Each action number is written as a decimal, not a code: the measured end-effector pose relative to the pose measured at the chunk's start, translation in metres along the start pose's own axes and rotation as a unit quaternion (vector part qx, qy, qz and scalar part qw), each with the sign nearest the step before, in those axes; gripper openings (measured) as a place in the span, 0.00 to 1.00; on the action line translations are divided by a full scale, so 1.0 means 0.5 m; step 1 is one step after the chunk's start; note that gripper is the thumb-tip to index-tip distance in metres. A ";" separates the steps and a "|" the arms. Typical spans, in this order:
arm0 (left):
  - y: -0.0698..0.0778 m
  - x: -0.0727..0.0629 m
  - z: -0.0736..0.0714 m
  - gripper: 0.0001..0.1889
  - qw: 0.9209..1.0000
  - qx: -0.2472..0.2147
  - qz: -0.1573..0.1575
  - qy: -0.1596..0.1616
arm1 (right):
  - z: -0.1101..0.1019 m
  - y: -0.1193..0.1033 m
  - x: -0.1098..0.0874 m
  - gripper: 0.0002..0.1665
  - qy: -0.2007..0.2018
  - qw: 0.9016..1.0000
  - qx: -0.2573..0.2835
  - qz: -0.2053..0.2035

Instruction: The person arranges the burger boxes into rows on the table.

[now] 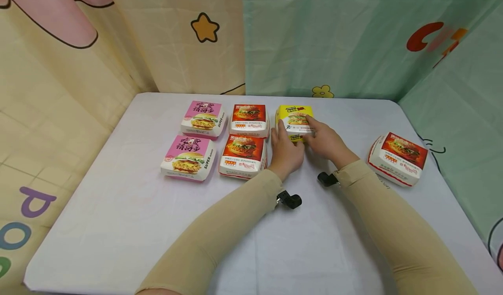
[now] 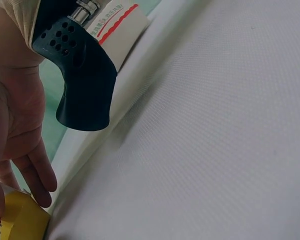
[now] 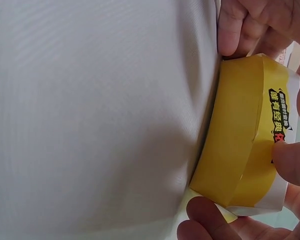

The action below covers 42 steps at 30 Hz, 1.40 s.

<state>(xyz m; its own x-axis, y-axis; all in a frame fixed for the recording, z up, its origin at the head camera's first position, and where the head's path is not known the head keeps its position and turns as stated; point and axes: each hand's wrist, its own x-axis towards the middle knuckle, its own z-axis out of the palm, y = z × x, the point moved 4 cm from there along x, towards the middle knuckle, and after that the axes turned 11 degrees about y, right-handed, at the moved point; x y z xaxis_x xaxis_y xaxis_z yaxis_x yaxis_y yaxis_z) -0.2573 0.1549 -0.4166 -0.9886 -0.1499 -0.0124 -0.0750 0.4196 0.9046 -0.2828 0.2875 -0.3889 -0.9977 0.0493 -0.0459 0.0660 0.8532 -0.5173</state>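
A yellow and white burger box (image 1: pixel 295 115) sits in the back row on the table. My left hand (image 1: pixel 286 152) holds its left side, and my right hand (image 1: pixel 325 138) grips the right side. In the right wrist view, fingertips lie along both ends of the yellow box (image 3: pixel 240 130), with a thumb pressing its printed face. The left wrist view catches the palm of my right hand (image 2: pixel 15 110), its fingers against the box's yellow side (image 2: pixel 25 217). Immediately left stand two red-topped burger boxes, one behind (image 1: pixel 249 117) and one in front (image 1: pixel 243 153).
Two pink burger boxes, rear (image 1: pixel 203 116) and front (image 1: pixel 188 155), form the left column. Another red-topped burger box (image 1: pixel 398 157) sits apart near the right edge of the white table (image 1: pixel 118 225). Curtains (image 1: pixel 314 37) hang behind and at the sides. Black wrist cameras jut below both sleeves.
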 end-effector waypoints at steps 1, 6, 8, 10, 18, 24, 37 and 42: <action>0.000 0.000 -0.001 0.48 1.000 0.000 -0.001 0.000 | 0.000 -0.001 0.000 0.45 0.000 1.000 0.000 0.000; 0.001 -0.002 -0.006 0.49 1.000 -0.005 -0.007 0.000 | -0.001 -0.007 -0.001 0.45 0.000 1.000 -0.001 -0.004; 0.002 -0.003 -0.008 0.49 1.000 -0.009 -0.009 0.000 | -0.001 -0.008 -0.002 0.45 0.001 1.000 -0.002 -0.007; 0.002 -0.007 -0.009 0.50 1.000 -0.012 -0.011 -0.002 | 0.000 -0.008 -0.002 0.45 0.001 1.000 -0.001 -0.010; 0.004 -0.018 -0.013 0.52 0.999 -0.010 -0.023 -0.019 | 0.004 -0.007 0.001 0.45 -0.003 1.000 0.003 -0.008; 0.003 -0.018 -0.019 0.51 1.000 -0.003 -0.021 -0.019 | 0.008 -0.006 -0.001 0.46 -0.004 1.000 0.008 -0.005; -0.001 -0.025 -0.026 0.52 0.999 -0.010 -0.019 -0.027 | 0.011 0.000 -0.007 0.50 -0.007 1.000 0.016 -0.006; 0.002 -0.043 -0.024 0.53 0.998 -0.015 -0.025 -0.048 | -0.001 -0.001 -0.019 0.52 -0.010 1.000 0.018 -0.005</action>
<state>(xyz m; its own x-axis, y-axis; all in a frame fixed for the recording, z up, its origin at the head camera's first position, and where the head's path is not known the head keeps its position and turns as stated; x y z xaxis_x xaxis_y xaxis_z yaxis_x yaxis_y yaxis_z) -0.2348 0.1479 -0.4105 -0.9918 -0.0834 -0.0969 -0.1218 0.3865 0.9142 -0.2732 0.2866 -0.3878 -0.9980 0.0297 -0.0565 0.0559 0.8347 -0.5479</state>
